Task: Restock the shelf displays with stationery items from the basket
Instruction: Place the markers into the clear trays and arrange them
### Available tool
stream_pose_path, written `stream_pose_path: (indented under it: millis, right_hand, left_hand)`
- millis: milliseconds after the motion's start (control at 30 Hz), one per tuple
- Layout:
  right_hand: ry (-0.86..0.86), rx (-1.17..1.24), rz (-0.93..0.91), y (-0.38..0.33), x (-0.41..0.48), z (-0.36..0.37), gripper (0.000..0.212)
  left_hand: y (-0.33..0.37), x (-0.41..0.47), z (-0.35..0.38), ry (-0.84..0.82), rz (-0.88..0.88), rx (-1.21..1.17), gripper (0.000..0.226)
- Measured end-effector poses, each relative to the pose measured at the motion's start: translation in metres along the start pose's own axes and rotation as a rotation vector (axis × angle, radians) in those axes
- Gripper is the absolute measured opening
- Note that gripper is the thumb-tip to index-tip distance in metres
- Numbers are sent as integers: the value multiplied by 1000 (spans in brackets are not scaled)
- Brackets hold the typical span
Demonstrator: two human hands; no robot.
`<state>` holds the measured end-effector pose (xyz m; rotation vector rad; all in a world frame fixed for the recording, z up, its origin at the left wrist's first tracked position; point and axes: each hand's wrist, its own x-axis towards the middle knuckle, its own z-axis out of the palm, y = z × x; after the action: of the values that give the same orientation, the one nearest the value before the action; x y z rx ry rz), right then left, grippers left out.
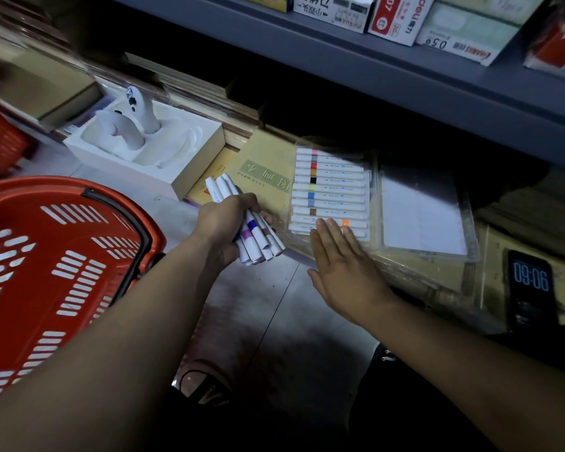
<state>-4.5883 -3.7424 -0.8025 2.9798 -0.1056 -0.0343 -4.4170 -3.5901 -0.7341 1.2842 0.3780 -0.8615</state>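
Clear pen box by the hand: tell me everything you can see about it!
The clear plastic marker case lies open and flat on yellowish paper pads. Its tray holds a row of white markers with coloured bands: pink, red, black, yellow, blue, brown, orange. The right hand rests straight fingers on its near edge.

Head-worn wide-angle view, facing forward and down, close to shelving [388,73]

The phone screen [530,282] at right reads "09:06", the white markers [330,181] in the clear case [371,187] bear "Acrylic", and the red-and-white box [398,17] on the upper shelf [372,70] shows an inverted "deli" logo and "207".
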Motion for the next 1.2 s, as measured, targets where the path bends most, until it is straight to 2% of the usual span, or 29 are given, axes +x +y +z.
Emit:
stream_pose_path:
  millis: [67, 133, 167, 233, 300, 400, 533, 600, 667, 733, 867, 1033, 1100, 1200]
  right_hand:
    - [-18, 20, 3, 0, 3, -9, 68]
    - [-78, 162, 14, 1, 10, -23, 58]
    - [-76, 306, 17, 0, 15, -35, 47]
    - [48, 640, 77, -2, 24, -55, 29]
    - [116, 945, 255, -9, 33, -71, 34]
    - [-8, 1256, 511, -17, 43, -81, 23]
    - [-117, 1571, 665, -10, 45, -86, 21]
    - [-142, 1667, 701, -5, 45, -88, 22]
    - [-99, 1514, 684, 3, 47, -84, 14]
    - [-3, 1242, 610, 12, 46, -77, 13]
    - [73, 714, 297, 29, 37, -57, 23]
    - [135, 463, 90, 32, 26, -39, 14]
    - [174, 357, 74, 30, 26, -37, 12]
    - [178, 254, 69, 28, 26, -35, 19]
  left_hand:
    - [-1, -2, 1, -20, -9, 5, 24]
    - [-1, -5, 2, -52, -25, 4, 21]
    - [-1, -6, 3, -69, -38, 7, 20]
    - [-4, -8, 5, -96, -63, 29, 18]
    - [-7, -10, 9, -110, -87, 47, 15]
    - [-11, -12, 15, -114, -112, 47, 20]
    - [-12, -9, 14, -142, -129, 52, 39]
    - [-12, -8, 12, -138, -134, 43, 36]
    - [-12, -7, 10, -121, -117, 16, 31]
    - [-11, -4, 9, -74, -88, -14, 22]
    - [-4, -1, 5, -7, -50, -6, 11]
    - [3, 1, -2, 42, -42, 16, 5]
    - [3, 1, -3, 38, -48, 7, 3]
    - [2, 0, -2, 29, -55, 9, 1]
